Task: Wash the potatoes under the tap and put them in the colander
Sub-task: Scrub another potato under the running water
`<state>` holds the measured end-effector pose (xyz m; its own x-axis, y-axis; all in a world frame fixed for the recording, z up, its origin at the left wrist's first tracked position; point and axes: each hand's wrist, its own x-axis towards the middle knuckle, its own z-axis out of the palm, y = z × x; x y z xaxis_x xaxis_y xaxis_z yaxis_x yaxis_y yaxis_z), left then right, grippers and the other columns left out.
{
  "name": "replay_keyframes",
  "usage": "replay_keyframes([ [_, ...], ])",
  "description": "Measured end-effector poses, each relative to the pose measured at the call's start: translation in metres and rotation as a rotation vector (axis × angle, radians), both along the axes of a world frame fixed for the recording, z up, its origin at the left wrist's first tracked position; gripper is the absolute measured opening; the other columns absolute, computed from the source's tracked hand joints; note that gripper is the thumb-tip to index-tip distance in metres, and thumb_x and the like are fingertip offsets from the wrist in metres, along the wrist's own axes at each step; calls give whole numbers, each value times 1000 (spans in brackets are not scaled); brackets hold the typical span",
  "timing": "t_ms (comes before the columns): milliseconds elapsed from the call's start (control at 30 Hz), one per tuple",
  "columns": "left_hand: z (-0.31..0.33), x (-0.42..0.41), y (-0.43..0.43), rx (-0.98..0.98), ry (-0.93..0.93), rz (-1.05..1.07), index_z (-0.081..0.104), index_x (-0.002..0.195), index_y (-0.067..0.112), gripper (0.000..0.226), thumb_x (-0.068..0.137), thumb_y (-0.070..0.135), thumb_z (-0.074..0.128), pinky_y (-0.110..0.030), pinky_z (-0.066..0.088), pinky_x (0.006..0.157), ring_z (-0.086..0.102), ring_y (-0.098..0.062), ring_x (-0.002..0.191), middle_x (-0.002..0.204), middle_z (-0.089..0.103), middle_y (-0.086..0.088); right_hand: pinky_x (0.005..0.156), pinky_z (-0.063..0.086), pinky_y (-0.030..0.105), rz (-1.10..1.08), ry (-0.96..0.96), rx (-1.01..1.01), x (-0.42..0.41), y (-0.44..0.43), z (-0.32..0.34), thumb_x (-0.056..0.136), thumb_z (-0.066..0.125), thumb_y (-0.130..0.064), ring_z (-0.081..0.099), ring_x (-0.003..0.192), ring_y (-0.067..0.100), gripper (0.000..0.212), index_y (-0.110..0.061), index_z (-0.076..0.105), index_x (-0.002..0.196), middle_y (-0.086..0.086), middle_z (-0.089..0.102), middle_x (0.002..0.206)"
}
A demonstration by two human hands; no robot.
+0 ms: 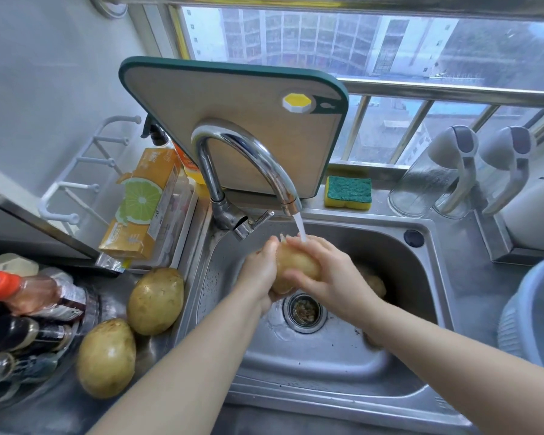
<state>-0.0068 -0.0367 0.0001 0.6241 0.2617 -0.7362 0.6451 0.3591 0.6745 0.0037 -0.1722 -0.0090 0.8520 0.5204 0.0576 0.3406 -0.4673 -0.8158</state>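
Both hands hold one potato (296,265) over the sink (396,246), just under the tap (248,152), and the thin stream of water (300,226) falls on its upper end. The grip of the left hand (259,271) is closed around it from below, and the right hand (333,277) grips it from the top and side. The potato is oval, with yellow-brown skin that is wet and shiny. Another potato (374,284) lies in the sink behind the right hand. Two big potatoes (156,301) wait on the table (471,277) at the left of the sink, touching each other. The blue colander (528,312) stands at the far right.
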Motion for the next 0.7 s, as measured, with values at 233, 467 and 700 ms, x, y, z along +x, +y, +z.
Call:
replay_keyframes([
  [233, 4, 2, 7, -225, 119, -135, 60, 107, 11, 30, 100, 28, 35, -43, 57, 59, 65, -27, 72, 93, 67, -17, 89, 47, 18, 55, 4, -14, 12, -15, -3, 78, 72, -45, 62, 100, 3, 48, -24, 61, 120, -10, 67, 110],
  [467, 3, -4, -9, -99, -80, -4, 65, 93, 14, 33, 101, 25, 34, -32, 52, 69, 62, -20, 75, 84, 67, -10, 49, 52, 28, -264, 516, 110, 15, 1, 3, 93, 55, -38, 64, 73, 24, 30, -13, 67, 85, 5, 64, 79],
  [700, -13, -22, -8, 236, -484, -247, 58, 106, 30, 19, 88, 35, 59, -29, 50, 93, 59, -11, 100, 108, 61, 7, 49, 55, 30, -477, 1268, 164, 24, 3, 22, 97, 41, -37, 66, 58, 32, 26, -14, 53, 98, 16, 64, 84],
])
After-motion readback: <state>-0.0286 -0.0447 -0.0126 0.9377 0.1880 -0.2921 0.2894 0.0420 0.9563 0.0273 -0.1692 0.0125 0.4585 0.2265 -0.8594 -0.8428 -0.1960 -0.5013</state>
